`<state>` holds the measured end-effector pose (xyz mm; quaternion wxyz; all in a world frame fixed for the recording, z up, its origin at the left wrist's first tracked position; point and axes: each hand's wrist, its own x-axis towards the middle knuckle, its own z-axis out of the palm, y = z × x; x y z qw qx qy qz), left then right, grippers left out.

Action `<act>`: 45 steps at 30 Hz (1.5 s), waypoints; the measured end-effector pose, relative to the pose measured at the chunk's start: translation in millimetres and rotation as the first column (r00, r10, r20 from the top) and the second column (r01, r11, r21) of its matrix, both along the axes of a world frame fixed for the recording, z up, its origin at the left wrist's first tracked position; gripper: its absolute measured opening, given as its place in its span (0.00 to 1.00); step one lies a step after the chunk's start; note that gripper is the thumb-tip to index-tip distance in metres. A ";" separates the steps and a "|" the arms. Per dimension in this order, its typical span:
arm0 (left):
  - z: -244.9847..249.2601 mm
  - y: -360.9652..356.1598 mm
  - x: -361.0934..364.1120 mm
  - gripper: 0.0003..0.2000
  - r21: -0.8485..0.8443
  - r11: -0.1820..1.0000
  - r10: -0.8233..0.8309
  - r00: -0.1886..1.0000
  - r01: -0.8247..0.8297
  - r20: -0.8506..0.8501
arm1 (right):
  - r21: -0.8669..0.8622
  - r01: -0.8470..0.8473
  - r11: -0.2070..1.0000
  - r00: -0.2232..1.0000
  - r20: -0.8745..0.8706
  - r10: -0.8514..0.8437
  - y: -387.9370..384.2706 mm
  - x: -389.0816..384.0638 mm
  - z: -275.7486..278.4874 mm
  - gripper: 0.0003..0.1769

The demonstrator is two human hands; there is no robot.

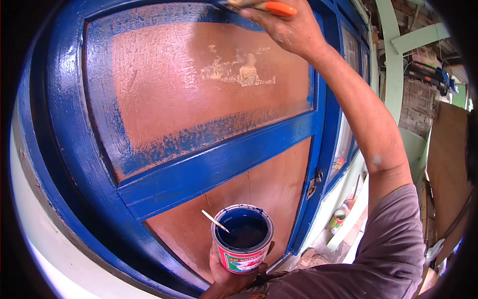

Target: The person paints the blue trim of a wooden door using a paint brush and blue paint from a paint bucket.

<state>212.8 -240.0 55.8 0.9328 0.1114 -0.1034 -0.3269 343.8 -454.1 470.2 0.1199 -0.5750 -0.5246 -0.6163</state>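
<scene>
My left hand is wrapped round a red-labelled paint can, held upright low in front of me. Dark blue paint fills part of the can, and a thin white stick leans out over its rim. Raised high at the top edge, my right hand grips a paintbrush with an orange handle. The brush's tip is at the upper part of a door, whose frame is glossy blue. Its upper brown panel bears blue strokes along the borders and pale peeled patches near the middle.
A metal latch sits on the door's right edge, beside a blue-framed window. On the ground at right stands a small can. Farther right are pale green posts and a leaning brown board.
</scene>
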 end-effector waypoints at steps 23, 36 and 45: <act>-4.8 -2.1 0.6 0.47 -0.061 0.998 -0.011 0.999 0.009 -0.031 | 0.208 0.421 0.883 0.899 -0.228 -0.375 -54.5 12.5 -33.3 0.13; -11.5 -9.6 -2.2 0.48 0.060 0.964 0.262 0.965 -0.260 -0.022 | 0.290 -0.012 0.957 0.753 -0.627 0.200 -24.0 -85.4 -106.4 0.15; -9.2 -14.6 -5.6 0.49 0.026 0.979 0.201 0.979 -0.200 -0.029 | 0.234 0.152 0.960 0.737 -0.674 0.048 -44.4 -77.2 -127.0 0.09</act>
